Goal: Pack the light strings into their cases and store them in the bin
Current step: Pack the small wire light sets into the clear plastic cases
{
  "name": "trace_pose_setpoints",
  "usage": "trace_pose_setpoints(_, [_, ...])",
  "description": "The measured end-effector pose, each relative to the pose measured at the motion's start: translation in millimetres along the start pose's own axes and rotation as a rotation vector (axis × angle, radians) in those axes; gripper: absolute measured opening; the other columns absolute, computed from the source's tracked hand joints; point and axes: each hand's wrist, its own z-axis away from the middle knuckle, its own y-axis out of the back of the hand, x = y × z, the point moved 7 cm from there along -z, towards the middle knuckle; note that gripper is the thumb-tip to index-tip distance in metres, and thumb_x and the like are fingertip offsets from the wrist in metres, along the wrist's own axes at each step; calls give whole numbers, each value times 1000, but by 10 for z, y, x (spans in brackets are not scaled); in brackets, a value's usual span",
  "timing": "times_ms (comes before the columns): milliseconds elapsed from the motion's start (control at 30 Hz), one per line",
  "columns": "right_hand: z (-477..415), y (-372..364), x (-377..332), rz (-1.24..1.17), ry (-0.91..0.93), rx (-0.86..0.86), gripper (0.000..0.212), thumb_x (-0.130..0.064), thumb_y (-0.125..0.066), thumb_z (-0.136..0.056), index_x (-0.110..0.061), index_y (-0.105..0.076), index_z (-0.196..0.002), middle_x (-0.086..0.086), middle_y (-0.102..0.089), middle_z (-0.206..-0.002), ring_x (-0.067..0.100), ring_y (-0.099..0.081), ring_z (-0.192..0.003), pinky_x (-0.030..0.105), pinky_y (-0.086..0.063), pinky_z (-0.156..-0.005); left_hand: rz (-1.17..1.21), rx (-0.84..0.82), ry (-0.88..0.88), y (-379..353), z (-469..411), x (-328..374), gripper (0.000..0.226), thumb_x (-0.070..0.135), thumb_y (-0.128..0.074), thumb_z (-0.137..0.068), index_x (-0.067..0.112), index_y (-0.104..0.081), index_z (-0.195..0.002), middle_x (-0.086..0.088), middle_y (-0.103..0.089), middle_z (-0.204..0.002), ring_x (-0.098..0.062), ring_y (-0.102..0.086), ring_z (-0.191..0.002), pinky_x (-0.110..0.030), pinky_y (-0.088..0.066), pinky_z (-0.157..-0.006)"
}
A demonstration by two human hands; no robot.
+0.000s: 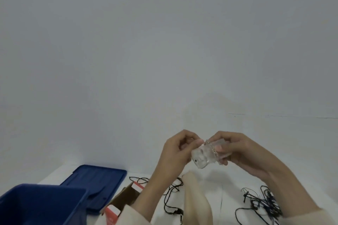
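Grip, held up above the table (228,179) at centre frame: right hand (243,151) has its fingers curled over the top and thumb under a small clear case (204,155), clamping its right end. A thin pale wire (213,149) runs in loops across the case just beside the right fingertips. Left hand (180,150) meets the case from the other side, thumb and forefinger pressed together on its upper left corner where the wire crosses. Cannot tell whether the wire itself is caught in that pinch. Remaining left fingers are curled in behind.

Below the hands, on the white table:
- black light string (173,197), loose and sprawled, partly hidden by the left forearm
- second black string (263,204), tangled, near the right forearm
- cream soft shape (196,199) between the two strings; what it is, unclear
- open cardboard box (126,197) with red-and-white flaps, left of the left forearm

Far left: blue bin (42,204), open, cut by the frame edge. Blue lid (98,182) lies flat just behind it, touching or nearly touching the box. Grey wall fills the upper frame.
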Motion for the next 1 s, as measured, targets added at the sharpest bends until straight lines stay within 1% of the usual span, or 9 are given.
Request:
trace_pose_setpoints(133, [-73,-86,214,-319,-29,49,51,-26,-90,-36,0,-69,-75,11,-64,-72,17,-51,-58,22,-44,-49,58,129,100,-71,162,-242,26,-8,-45,-89,12,-59,-80,6,-45,-51,-3,-34,-40,-15,-25,-39])
trace_pose_setpoints(267, [-136,-73,297,-459,4,153,58,-28,-93,-29,-1,-72,-77,13,-66,-77,18,-56,-62,23,-49,-55,72,124,102,-195,341,-425,15,13,-46,-97,18,-60,-96,4,-45,-52,-3,-36,-41,-17,-26,-40])
trace_pose_setpoints(400, [-137,-26,223,-471,78,234,64,-30,-92,-32,-1,-67,-84,10,-67,-76,15,-57,-62,23,-49,-58,-25,39,143,-302,520,-655,22,20,-44,-98,17,-65,-92,8,-45,-48,-3,-35,-42,-17,-29,-43])
trace_pose_setpoints(467, [-111,10,142,-440,112,285,51,-23,-87,-45,-2,-66,-86,10,-66,-79,15,-57,-60,23,-47,-56,-96,-32,166,-332,591,-734,25,23,-42,-99,17,-65,-92,8,-44,-47,-3,-36,-42,-14,-30,-44])
trace_pose_setpoints(567, [-66,13,35,-284,124,346,14,-6,-66,-70,-2,-64,-84,10,-62,-76,19,-54,-55,25,-43,-56,-125,-65,180,-313,599,-728,23,26,-43,-98,20,-65,-96,7,-45,-48,-3,-36,-42,-14,-31,-44])
trace_pose_setpoints(667, [-48,-33,27,-179,120,357,7,3,-58,-80,0,-63,-84,12,-59,-72,19,-54,-54,23,-44,-53,-34,-9,190,-252,511,-622,16,31,-51,-93,28,-58,-107,2,-55,-57,-7,-37,-42,-17,-31,-41])
trace_pose_setpoints(833, [-45,-92,64,-151,77,372,8,5,-57,-81,3,-63,-85,11,-60,-67,17,-53,-52,21,-43,-50,107,80,155,-176,382,-407,62,44,-60,-76,40,-29,-130,-5,-64,-104,-7,-61,-64,-23,-49,-52])
trace_pose_setpoints(933, [-37,-89,75,-115,57,385,9,5,-57,-81,2,-65,-84,8,-62,-63,17,-53,-52,23,-42,-51,279,106,122,-92,320,-338,98,57,-75,-57,45,-22,-138,-9,-60,-116,-15,-68,-77,-26,-54,-60])
trace_pose_setpoints(1000, [-24,-79,81,-83,53,402,9,5,-57,-81,2,-65,-83,8,-63,-65,17,-53,-51,24,-41,-52,313,97,86,-65,297,-296,105,64,-79,-47,57,-21,-135,-5,-58,-122,-19,-70,-85,-28,-55,-62])
